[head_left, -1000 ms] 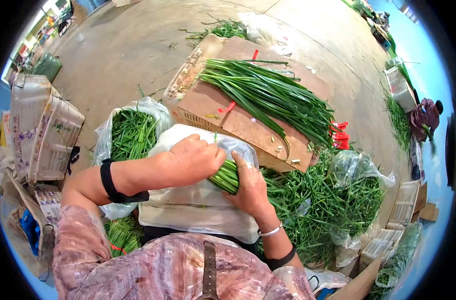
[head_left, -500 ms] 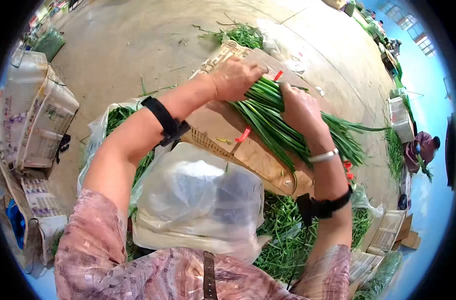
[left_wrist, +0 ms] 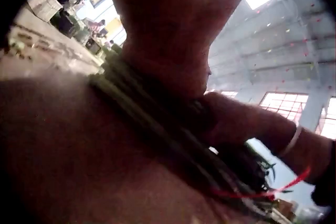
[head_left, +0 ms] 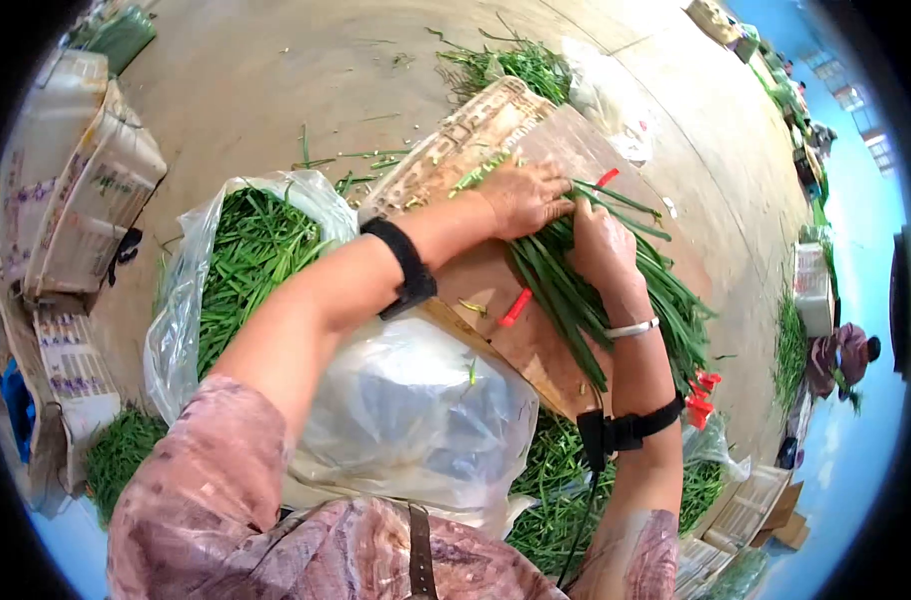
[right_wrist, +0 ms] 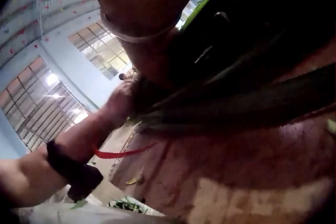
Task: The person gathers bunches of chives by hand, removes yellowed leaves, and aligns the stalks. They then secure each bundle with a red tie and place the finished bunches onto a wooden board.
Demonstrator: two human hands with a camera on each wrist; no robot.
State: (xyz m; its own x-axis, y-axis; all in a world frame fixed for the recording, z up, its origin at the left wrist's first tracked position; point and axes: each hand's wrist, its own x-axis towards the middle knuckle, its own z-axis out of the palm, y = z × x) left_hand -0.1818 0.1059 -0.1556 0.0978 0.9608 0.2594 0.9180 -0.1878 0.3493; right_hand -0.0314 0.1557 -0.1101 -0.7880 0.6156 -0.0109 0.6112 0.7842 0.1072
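Observation:
A bunch of garlic chives (head_left: 566,290) lies across a brown board (head_left: 486,290), its pale cut stems (head_left: 481,172) poking out at the left and its leaves fanning to the right. My left hand (head_left: 528,200) grips the bunch near the stem end. Close beside it, my right hand (head_left: 604,240) holds the bunch farther along the leaves. In the left wrist view the dark stems (left_wrist: 152,124) run beneath the left hand. A red strip (head_left: 516,307) sticks out from under the bunch on the near side, and another red strip (head_left: 608,177) shows beyond it.
The board rests on a plastic crate (head_left: 451,150). Clear plastic (head_left: 416,400) covers my lap. A bag of cut greens (head_left: 256,260) stands to the left. More red strips (head_left: 703,395) hang at the board's right end. Stacked white crates (head_left: 101,190) stand far left.
Both hands left the lap, where they held a bundle of stems, and reached forward to the chives on the board. Since half a second ago, the hands have closed together around the bunch.

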